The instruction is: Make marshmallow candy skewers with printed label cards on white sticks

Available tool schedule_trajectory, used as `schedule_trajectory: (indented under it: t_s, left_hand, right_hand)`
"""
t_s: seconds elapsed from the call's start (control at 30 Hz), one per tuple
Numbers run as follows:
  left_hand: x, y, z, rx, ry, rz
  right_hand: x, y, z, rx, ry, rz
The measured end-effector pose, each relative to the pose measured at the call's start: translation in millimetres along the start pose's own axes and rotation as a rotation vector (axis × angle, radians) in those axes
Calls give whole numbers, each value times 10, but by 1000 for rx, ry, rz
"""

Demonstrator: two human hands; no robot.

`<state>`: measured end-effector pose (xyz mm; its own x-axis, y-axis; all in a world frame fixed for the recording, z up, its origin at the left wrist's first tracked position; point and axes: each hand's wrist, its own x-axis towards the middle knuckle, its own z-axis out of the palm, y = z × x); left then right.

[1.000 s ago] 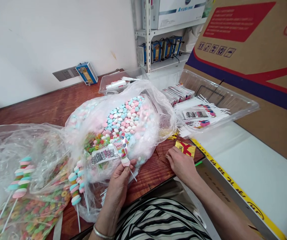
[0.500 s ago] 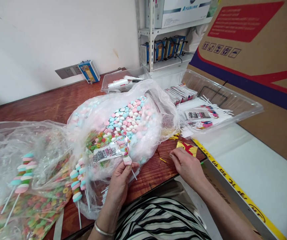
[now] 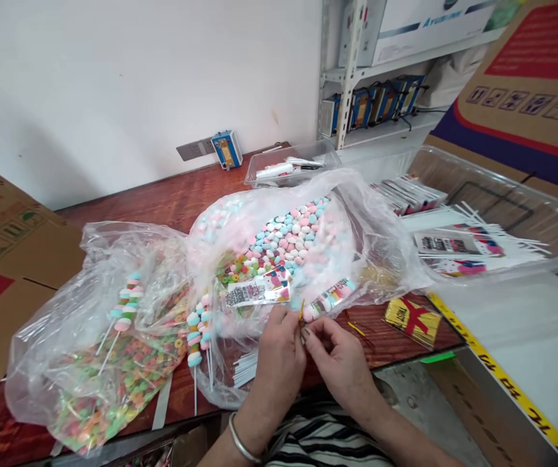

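Pinching together at the table's near edge, the left hand and right hand meet fingertip to fingertip; the left grasps a wrapped pastel candy skewer in clear printed film, which angles up to the right, and the right fingers close on a thin gold twist tie at its base. Just beyond lies a clear plastic bag of pink, blue and white candies. To the left, a second clear bag of coloured ring candies holds finished skewers. Right of the hands, a yellow-and-red label rests on the reddish wooden table. Farther right stands a clear plastic tray.
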<state>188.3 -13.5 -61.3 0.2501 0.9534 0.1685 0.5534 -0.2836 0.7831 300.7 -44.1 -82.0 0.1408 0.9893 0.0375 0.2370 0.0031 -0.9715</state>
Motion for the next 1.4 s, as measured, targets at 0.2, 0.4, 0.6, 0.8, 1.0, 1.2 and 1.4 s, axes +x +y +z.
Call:
schedule_trajectory:
  t_s: [0.2, 0.4, 0.6, 0.8, 1.0, 1.2, 1.4]
  left_hand:
    - [-34, -85, 45, 46, 124, 96]
    - [-64, -109, 55, -35, 196, 117]
    - [-35, -57, 19, -197, 209, 6]
    - [46, -31, 27, -1001, 10, -485]
    - [109, -5, 18, -1314, -42, -607]
    - [73, -41, 39, -1120, -79, -492]
    - [7, -104, -39, -279, 116, 14]
  right_hand:
    - [43, -16, 1, 166, 60, 83]
    - [71, -71, 7, 255, 23, 112]
    - [61, -87, 14, 276, 18, 103]
    - [118, -53, 6, 126, 53, -72]
    - [193, -47, -12, 49, 81, -106]
    - [236, -79, -83, -121, 112, -226]
    - [195, -72, -143, -326, 61, -401]
